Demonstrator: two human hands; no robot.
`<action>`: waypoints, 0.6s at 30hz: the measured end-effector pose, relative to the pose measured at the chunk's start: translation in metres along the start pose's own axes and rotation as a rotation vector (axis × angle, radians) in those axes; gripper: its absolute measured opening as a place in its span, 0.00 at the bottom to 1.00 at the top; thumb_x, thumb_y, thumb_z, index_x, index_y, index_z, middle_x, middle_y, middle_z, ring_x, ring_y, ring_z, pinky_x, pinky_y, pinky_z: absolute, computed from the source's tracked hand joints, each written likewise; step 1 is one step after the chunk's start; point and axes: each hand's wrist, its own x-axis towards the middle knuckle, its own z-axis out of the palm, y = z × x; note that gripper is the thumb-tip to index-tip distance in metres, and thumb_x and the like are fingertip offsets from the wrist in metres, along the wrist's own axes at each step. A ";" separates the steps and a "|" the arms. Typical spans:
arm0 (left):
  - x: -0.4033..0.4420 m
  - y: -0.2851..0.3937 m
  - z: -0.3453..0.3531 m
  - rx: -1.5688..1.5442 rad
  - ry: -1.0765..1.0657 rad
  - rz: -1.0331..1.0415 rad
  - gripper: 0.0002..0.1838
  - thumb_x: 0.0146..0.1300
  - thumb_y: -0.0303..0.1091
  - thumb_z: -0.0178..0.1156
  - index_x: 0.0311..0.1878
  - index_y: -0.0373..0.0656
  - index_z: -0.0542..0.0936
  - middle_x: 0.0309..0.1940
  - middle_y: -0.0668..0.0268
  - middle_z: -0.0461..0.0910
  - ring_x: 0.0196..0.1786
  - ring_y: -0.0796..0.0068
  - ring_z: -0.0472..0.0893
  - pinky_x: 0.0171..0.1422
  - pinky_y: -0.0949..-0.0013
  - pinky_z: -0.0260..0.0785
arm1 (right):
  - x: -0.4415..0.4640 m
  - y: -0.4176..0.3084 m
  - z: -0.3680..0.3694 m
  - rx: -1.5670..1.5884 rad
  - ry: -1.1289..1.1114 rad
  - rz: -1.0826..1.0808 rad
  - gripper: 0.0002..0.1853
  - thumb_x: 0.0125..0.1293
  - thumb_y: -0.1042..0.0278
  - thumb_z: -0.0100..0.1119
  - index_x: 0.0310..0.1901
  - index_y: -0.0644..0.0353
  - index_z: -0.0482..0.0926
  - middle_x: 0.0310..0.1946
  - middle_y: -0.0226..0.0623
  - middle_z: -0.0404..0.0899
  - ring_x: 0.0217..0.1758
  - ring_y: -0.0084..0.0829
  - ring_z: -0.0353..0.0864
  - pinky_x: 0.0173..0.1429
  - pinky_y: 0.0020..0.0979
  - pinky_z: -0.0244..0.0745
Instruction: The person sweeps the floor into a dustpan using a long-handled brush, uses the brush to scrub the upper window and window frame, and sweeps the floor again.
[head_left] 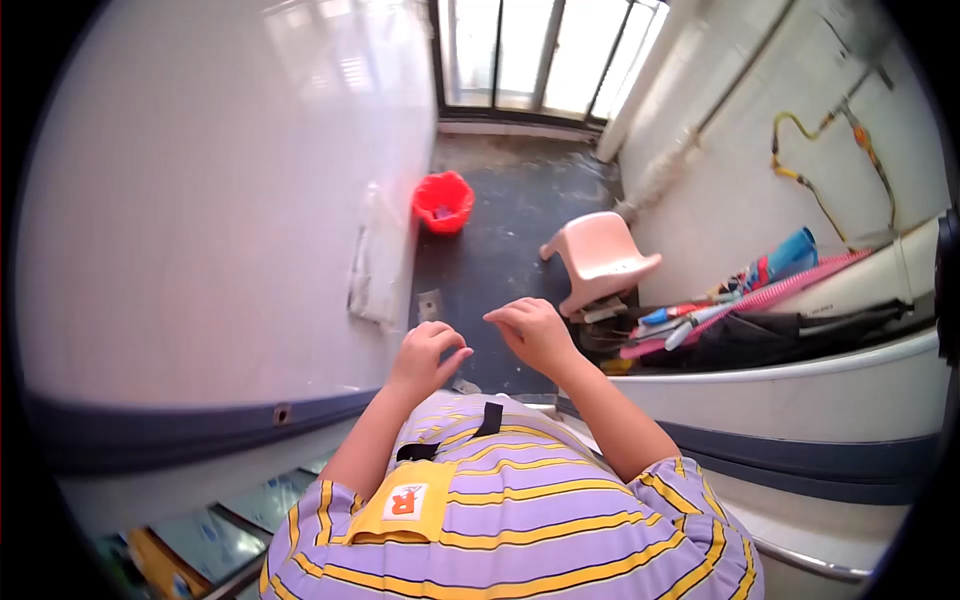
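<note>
In the head view my left hand (pixel 432 357) is held in front of my body, fingers loosely bent and thumb apart from them, with nothing in it. To its right, my right hand (pixel 534 333) points its fingers inward, the thumb hanging lower, and holds nothing that I can see. A gap separates the two hands. The pink plastic stool (pixel 600 252) on the floor lies nearest to my right hand, farther forward. Ahead stands a red bucket (pixel 443 203) with something small inside it.
White walls flank the dark floor (pixel 490 260), with a barred window (pixel 540 60) ahead. On the right, a recess holds a blue roll (pixel 795 255), a pink strip (pixel 790 292) and black cloth (pixel 745 340). A yellow hose (pixel 785 172) hangs on the right wall.
</note>
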 end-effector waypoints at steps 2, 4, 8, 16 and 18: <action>-0.006 -0.011 -0.008 -0.029 -0.092 0.002 0.08 0.62 0.37 0.67 0.37 0.42 0.84 0.37 0.62 0.82 0.45 0.60 0.80 0.49 0.61 0.73 | -0.016 -0.005 0.017 0.034 0.082 0.126 0.06 0.61 0.72 0.64 0.39 0.55 0.86 0.34 0.39 0.86 0.41 0.42 0.85 0.47 0.41 0.78; 0.114 -0.001 0.080 -0.105 -0.151 -0.033 0.07 0.62 0.36 0.67 0.36 0.43 0.84 0.38 0.62 0.82 0.47 0.59 0.81 0.52 0.59 0.73 | -0.012 0.123 -0.050 -0.061 0.124 0.272 0.06 0.61 0.72 0.63 0.39 0.55 0.86 0.34 0.40 0.85 0.40 0.43 0.84 0.46 0.41 0.78; 0.167 -0.012 0.121 -0.158 -0.338 -0.117 0.07 0.61 0.36 0.67 0.36 0.43 0.85 0.38 0.61 0.83 0.47 0.57 0.81 0.53 0.59 0.73 | -0.049 0.194 -0.045 -0.041 0.224 0.582 0.06 0.63 0.69 0.61 0.38 0.56 0.87 0.35 0.42 0.85 0.41 0.45 0.84 0.47 0.43 0.78; 0.334 -0.026 0.233 -0.161 -0.693 0.158 0.08 0.61 0.37 0.66 0.36 0.44 0.85 0.37 0.60 0.82 0.45 0.55 0.81 0.52 0.57 0.74 | -0.086 0.304 -0.104 -0.354 0.332 1.026 0.08 0.64 0.64 0.59 0.38 0.51 0.88 0.34 0.42 0.85 0.40 0.46 0.84 0.47 0.46 0.78; 0.368 -0.020 0.267 -0.162 -0.780 0.237 0.06 0.60 0.36 0.66 0.37 0.46 0.85 0.35 0.60 0.82 0.44 0.55 0.81 0.51 0.57 0.74 | -0.112 0.320 -0.125 -0.461 0.367 1.206 0.07 0.64 0.62 0.60 0.36 0.50 0.87 0.34 0.41 0.85 0.41 0.46 0.83 0.47 0.47 0.77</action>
